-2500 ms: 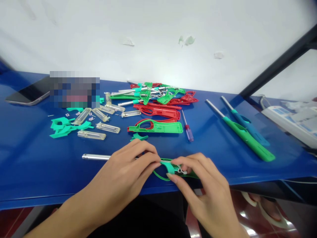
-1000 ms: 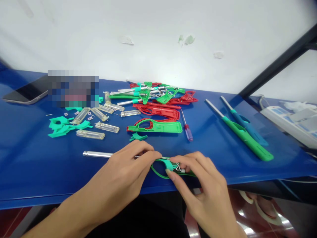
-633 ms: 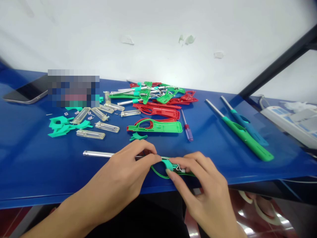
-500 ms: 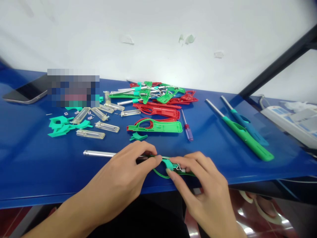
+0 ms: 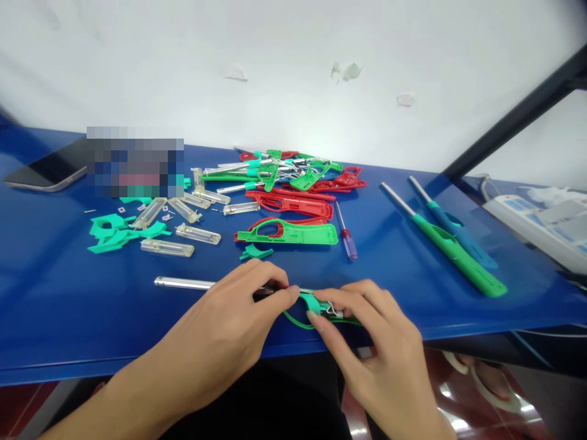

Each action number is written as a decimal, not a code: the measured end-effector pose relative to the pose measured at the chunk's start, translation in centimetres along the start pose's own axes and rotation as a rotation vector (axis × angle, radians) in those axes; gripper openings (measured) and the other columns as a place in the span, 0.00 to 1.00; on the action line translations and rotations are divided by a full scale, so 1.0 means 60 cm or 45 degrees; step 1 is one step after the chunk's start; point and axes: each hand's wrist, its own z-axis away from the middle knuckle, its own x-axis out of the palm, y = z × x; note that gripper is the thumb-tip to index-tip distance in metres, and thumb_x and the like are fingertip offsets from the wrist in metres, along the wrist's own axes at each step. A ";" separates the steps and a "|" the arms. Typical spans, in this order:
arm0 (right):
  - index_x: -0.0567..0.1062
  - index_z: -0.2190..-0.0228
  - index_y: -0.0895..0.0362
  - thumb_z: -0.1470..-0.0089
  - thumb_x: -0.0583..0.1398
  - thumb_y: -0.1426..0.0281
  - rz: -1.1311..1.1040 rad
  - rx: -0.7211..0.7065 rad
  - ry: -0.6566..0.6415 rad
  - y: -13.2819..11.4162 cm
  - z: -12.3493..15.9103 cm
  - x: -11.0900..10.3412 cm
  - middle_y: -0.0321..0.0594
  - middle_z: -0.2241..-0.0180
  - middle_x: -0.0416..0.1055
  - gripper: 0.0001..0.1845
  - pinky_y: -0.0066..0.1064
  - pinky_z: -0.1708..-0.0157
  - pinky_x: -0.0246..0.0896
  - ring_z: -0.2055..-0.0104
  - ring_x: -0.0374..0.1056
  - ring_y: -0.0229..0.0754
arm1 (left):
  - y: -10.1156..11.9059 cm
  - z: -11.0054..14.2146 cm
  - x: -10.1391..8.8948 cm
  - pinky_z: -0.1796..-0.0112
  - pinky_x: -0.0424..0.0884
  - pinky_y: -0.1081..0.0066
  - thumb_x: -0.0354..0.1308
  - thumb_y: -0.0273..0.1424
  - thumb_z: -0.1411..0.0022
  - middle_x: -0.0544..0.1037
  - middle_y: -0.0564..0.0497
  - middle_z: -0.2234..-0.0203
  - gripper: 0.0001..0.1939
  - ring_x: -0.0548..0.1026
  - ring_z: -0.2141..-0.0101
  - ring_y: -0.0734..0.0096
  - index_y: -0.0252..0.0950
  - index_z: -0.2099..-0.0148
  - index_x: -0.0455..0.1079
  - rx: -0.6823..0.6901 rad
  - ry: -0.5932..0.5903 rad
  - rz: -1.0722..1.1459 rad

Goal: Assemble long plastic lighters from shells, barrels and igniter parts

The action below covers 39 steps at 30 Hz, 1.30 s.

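Between my hands, at the table's front, lies a long-nosed gas lighter (image 5: 186, 283) with its green casing opened up. Its silver tube points left, out past my left hand (image 5: 238, 311), which is closed on the lighter's middle with thumb and fingertips. My right hand (image 5: 376, 330) pinches the teal trigger (image 5: 312, 302) beside the white wires (image 5: 334, 310). Part of the casing is hidden under my fingers. Just beyond my hands are a loose teal trigger (image 5: 257, 252) and a green casing half (image 5: 307, 233), which rests over red casing pieces (image 5: 293, 205).
Clear fuel tanks (image 5: 167, 247) and teal triggers (image 5: 110, 231) are scattered at left, near a phone (image 5: 50, 168). A pile of lighter parts (image 5: 279, 168) lies at the back. A screwdriver (image 5: 349, 244), a green lighter (image 5: 452, 250), a blue lighter (image 5: 463, 235) and a power strip (image 5: 541, 223) are at right.
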 end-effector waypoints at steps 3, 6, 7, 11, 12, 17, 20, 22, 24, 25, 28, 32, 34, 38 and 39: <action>0.79 0.52 0.48 0.32 0.66 0.68 -0.009 0.007 0.008 0.001 0.000 0.000 0.35 0.59 0.78 0.08 0.38 0.59 0.65 0.60 0.73 0.42 | -0.001 0.002 0.004 0.55 0.79 0.68 0.48 0.15 0.27 0.78 0.44 0.54 0.18 0.78 0.56 0.65 0.33 0.47 0.76 -0.015 0.014 0.025; 0.79 0.51 0.47 0.32 0.66 0.68 -0.034 0.007 0.012 0.002 0.000 0.000 0.34 0.60 0.78 0.09 0.36 0.60 0.67 0.60 0.73 0.41 | 0.000 0.003 0.009 0.52 0.78 0.67 0.51 0.18 0.24 0.79 0.44 0.52 0.16 0.77 0.53 0.65 0.33 0.42 0.74 -0.044 0.037 0.030; 0.79 0.51 0.46 0.32 0.66 0.68 -0.042 0.011 0.011 0.003 0.000 -0.001 0.34 0.60 0.78 0.09 0.36 0.60 0.67 0.60 0.73 0.41 | 0.001 0.003 0.009 0.51 0.77 0.66 0.52 0.19 0.24 0.79 0.44 0.52 0.15 0.77 0.52 0.65 0.33 0.42 0.74 -0.059 0.054 0.033; 0.79 0.50 0.45 0.32 0.67 0.67 -0.099 0.063 0.003 0.005 0.001 -0.003 0.35 0.61 0.76 0.10 0.35 0.60 0.69 0.60 0.73 0.41 | 0.007 0.001 0.006 0.52 0.77 0.60 0.54 0.21 0.25 0.78 0.45 0.54 0.11 0.76 0.55 0.63 0.34 0.47 0.75 -0.144 0.077 0.090; 0.80 0.51 0.45 0.32 0.67 0.67 -0.122 0.080 0.000 0.006 0.001 -0.004 0.35 0.61 0.76 0.10 0.35 0.61 0.69 0.61 0.73 0.41 | 0.009 0.001 0.004 0.53 0.77 0.59 0.53 0.21 0.25 0.78 0.44 0.55 0.12 0.76 0.55 0.61 0.34 0.48 0.76 -0.164 0.065 0.094; 0.80 0.51 0.43 0.33 0.67 0.68 -0.208 0.126 -0.009 0.005 0.000 -0.006 0.34 0.62 0.75 0.10 0.34 0.61 0.70 0.61 0.73 0.41 | 0.008 0.002 0.000 0.53 0.77 0.56 0.49 0.19 0.27 0.77 0.43 0.53 0.16 0.76 0.54 0.59 0.36 0.48 0.75 -0.194 -0.018 0.091; 0.80 0.52 0.44 0.33 0.67 0.69 -0.215 0.109 -0.010 0.007 -0.002 -0.006 0.34 0.62 0.76 0.10 0.34 0.61 0.70 0.62 0.74 0.41 | 0.003 0.003 0.000 0.53 0.78 0.60 0.48 0.18 0.26 0.77 0.44 0.52 0.17 0.77 0.53 0.61 0.36 0.47 0.76 -0.168 -0.028 0.093; 0.80 0.52 0.44 0.34 0.68 0.69 -0.213 0.083 -0.009 0.009 -0.004 -0.006 0.34 0.62 0.76 0.10 0.33 0.62 0.70 0.62 0.74 0.41 | -0.002 0.005 0.000 0.54 0.79 0.64 0.47 0.16 0.27 0.78 0.45 0.52 0.19 0.77 0.53 0.63 0.37 0.46 0.76 -0.146 -0.037 0.083; 0.80 0.52 0.44 0.34 0.68 0.70 -0.213 0.072 -0.005 0.009 -0.005 -0.006 0.33 0.62 0.77 0.10 0.32 0.62 0.70 0.63 0.74 0.40 | -0.006 0.009 -0.001 0.53 0.78 0.67 0.47 0.14 0.28 0.77 0.46 0.51 0.22 0.77 0.52 0.65 0.37 0.44 0.75 -0.128 -0.052 0.087; 0.80 0.52 0.44 0.34 0.68 0.70 -0.212 0.077 -0.003 0.009 -0.005 -0.007 0.32 0.62 0.77 0.10 0.32 0.62 0.70 0.63 0.74 0.39 | -0.007 0.012 -0.002 0.53 0.78 0.68 0.47 0.13 0.29 0.77 0.46 0.51 0.23 0.77 0.52 0.66 0.37 0.44 0.75 -0.125 -0.058 0.092; 0.80 0.53 0.43 0.32 0.67 0.68 -0.198 0.106 -0.007 0.006 -0.005 -0.009 0.31 0.63 0.76 0.09 0.32 0.61 0.69 0.63 0.74 0.39 | -0.009 0.016 -0.007 0.50 0.77 0.69 0.47 0.12 0.29 0.76 0.47 0.50 0.24 0.76 0.51 0.67 0.39 0.42 0.73 -0.118 -0.068 0.101; 0.81 0.53 0.43 0.31 0.66 0.66 -0.159 0.088 0.011 0.003 -0.003 -0.013 0.32 0.63 0.77 0.07 0.34 0.60 0.69 0.62 0.74 0.40 | -0.008 0.016 -0.014 0.48 0.77 0.66 0.46 0.09 0.32 0.75 0.46 0.49 0.28 0.74 0.50 0.66 0.39 0.40 0.71 -0.067 -0.042 0.077; 0.81 0.52 0.43 0.31 0.66 0.65 -0.139 0.069 0.025 0.003 -0.002 -0.013 0.33 0.62 0.78 0.07 0.34 0.59 0.70 0.61 0.75 0.41 | -0.008 0.017 -0.015 0.48 0.77 0.63 0.45 0.08 0.34 0.75 0.45 0.48 0.31 0.74 0.50 0.64 0.38 0.39 0.71 -0.055 -0.062 0.048; 0.81 0.53 0.44 0.31 0.65 0.66 -0.124 0.050 0.029 0.006 -0.003 -0.013 0.34 0.59 0.79 0.07 0.33 0.59 0.71 0.59 0.75 0.41 | -0.010 0.023 -0.013 0.46 0.79 0.59 0.44 0.09 0.37 0.76 0.43 0.45 0.34 0.75 0.46 0.60 0.38 0.36 0.69 -0.052 -0.147 0.008; 0.81 0.52 0.45 0.31 0.65 0.66 -0.123 0.046 0.028 0.007 -0.003 -0.013 0.34 0.59 0.79 0.07 0.32 0.58 0.72 0.58 0.75 0.41 | -0.011 0.026 -0.013 0.46 0.79 0.59 0.44 0.09 0.37 0.76 0.43 0.44 0.35 0.75 0.46 0.60 0.38 0.34 0.69 -0.051 -0.160 0.001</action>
